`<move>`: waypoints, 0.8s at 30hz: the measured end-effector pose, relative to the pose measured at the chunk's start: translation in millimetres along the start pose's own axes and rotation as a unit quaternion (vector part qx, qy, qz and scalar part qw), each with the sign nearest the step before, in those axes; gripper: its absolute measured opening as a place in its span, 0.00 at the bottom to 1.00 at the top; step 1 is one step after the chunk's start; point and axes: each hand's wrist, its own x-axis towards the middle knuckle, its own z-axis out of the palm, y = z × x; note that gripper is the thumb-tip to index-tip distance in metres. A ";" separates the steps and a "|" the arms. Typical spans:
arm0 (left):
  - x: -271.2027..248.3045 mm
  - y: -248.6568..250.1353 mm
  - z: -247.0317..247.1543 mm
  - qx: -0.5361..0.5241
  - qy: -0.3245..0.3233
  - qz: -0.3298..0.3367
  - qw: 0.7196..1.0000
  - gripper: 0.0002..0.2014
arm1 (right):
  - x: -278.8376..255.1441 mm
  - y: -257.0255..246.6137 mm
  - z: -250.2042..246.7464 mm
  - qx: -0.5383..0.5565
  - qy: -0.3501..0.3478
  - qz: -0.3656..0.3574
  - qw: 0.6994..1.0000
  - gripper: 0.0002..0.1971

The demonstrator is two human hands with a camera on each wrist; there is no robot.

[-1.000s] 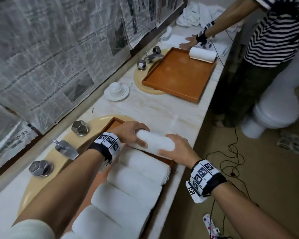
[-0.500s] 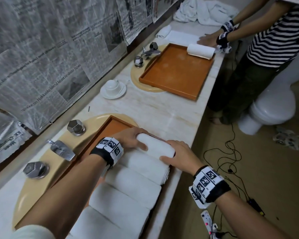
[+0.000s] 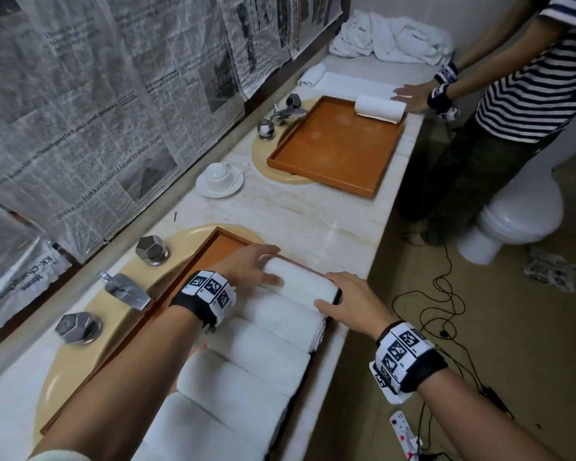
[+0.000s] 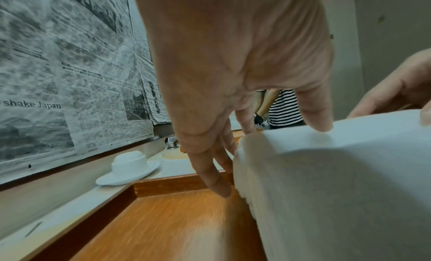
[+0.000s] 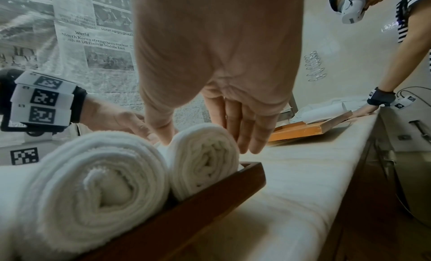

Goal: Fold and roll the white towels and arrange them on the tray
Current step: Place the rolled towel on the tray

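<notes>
A white rolled towel [image 3: 300,281] lies at the far end of the near wooden tray [image 3: 222,249], against the tray's end wall. Several more rolled towels [image 3: 246,354] fill the tray in a row behind it. My left hand [image 3: 253,266] touches the roll's left end, fingers straight down beside it and thumb on top [image 4: 233,80]. My right hand [image 3: 350,302] rests at the roll's right end. In the right wrist view its straight fingers [image 5: 247,134] lie along the far side of the roll [image 5: 205,159] and the thumb dips between it and the neighbouring roll [image 5: 97,182].
A second tray [image 3: 333,151] farther along the counter holds one rolled towel [image 3: 379,108]; another person [image 3: 529,78] works there beside a towel pile [image 3: 389,38]. A cup and saucer [image 3: 218,179], taps [image 3: 127,291], a toilet [image 3: 519,211] and floor cables [image 3: 439,294] are around.
Both hands brought the rolled towel down from above the tray and set it at the tray's far end. Their fingers have straightened against it.
</notes>
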 end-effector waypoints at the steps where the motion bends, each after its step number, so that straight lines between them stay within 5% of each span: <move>1: -2.5 -0.2 -0.6 0.004 0.007 0.005 1.000 0.41 | -1.6 -0.6 -1.0 -0.002 0.002 -0.002 1.000 0.36; 11: -62.5 8.7 3.9 0.025 0.089 0.022 0.995 0.39 | -26.0 -16.0 -8.5 -0.045 0.027 -0.053 0.997 0.41; 24: -246.4 18.4 83.4 -0.026 0.225 -0.138 0.964 0.34 | -84.1 -57.2 6.7 -0.099 -0.031 -0.221 0.970 0.40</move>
